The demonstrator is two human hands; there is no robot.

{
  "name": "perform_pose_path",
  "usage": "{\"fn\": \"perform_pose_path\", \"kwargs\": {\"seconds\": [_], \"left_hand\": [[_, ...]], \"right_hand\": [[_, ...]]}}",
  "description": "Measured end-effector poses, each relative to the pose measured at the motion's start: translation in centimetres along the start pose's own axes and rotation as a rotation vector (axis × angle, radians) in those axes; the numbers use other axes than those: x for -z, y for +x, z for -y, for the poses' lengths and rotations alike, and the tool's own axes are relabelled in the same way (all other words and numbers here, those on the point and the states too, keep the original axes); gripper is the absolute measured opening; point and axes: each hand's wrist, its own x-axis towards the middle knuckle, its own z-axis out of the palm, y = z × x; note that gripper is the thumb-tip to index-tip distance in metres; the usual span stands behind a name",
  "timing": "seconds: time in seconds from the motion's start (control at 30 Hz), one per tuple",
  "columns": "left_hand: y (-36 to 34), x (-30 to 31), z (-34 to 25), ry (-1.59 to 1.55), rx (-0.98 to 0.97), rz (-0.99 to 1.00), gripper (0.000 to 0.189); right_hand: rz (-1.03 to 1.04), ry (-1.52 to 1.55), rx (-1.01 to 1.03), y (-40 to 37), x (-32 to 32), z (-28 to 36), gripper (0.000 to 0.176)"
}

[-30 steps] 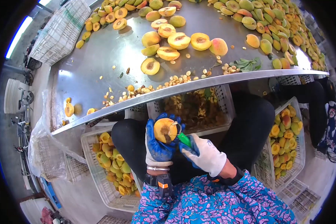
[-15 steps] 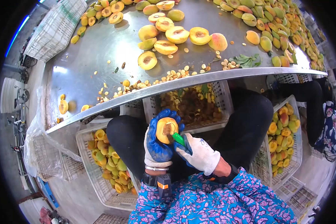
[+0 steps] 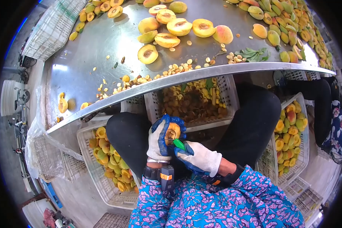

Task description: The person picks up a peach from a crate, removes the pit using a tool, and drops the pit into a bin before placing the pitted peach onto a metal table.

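My left hand [image 3: 159,140], in a white glove with blue coating, is wrapped round a peach half [image 3: 173,130]. Its cut face points up and to the right, with a brown pit area in the middle. Gripped in my gloved right hand [image 3: 202,156] is a small tool with a green handle [image 3: 179,144]. The tool's tip reaches the pit area; its exact shape is too small to make out. Both hands are over my lap, in front of a white crate [image 3: 152,106] holding brown pits and yellow scraps.
A metal table [image 3: 83,57] spans the far side, bearing peach halves [image 3: 179,27], scattered pale kernels [image 3: 174,70], leaves [image 3: 253,54] and a fruit heap [image 3: 292,19]. Crates of peach halves stand at left [image 3: 109,198] and right [image 3: 304,152]. Another person's leg [image 3: 311,91] shows at right.
The peach half has turned in my left hand, showing its cut face at a steeper slant. My right hand and the green-handled tool have shifted slightly left and down. The view has moved a little.
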Motion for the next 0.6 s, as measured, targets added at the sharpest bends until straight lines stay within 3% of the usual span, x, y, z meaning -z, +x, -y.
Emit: {"fn": "perform_pose_path", "kwargs": {"seconds": [0.07,0.17,0.3,0.6], "left_hand": [[0.3,0.3,-0.1,0.042,0.015,0.031,0.035],[0.4,0.1,0.2,-0.147,0.088,0.036,0.035],[0.6,-1.2,-0.1,-0.400,0.119,-0.112,0.034],[0.7,-0.7,0.3,-0.282,0.103,-0.169,0.035]], "right_hand": [[0.076,0.063,-0.083,0.0,0.6,0.7,0.027],[-0.083,-0.284,0.000,-0.7,0.5,1.7,0.027],[-0.185,-0.277,-0.005,-0.7,0.1,1.3,0.027],[-0.144,-0.317,0.025,0.9,-0.6,0.2,0.027]]}}
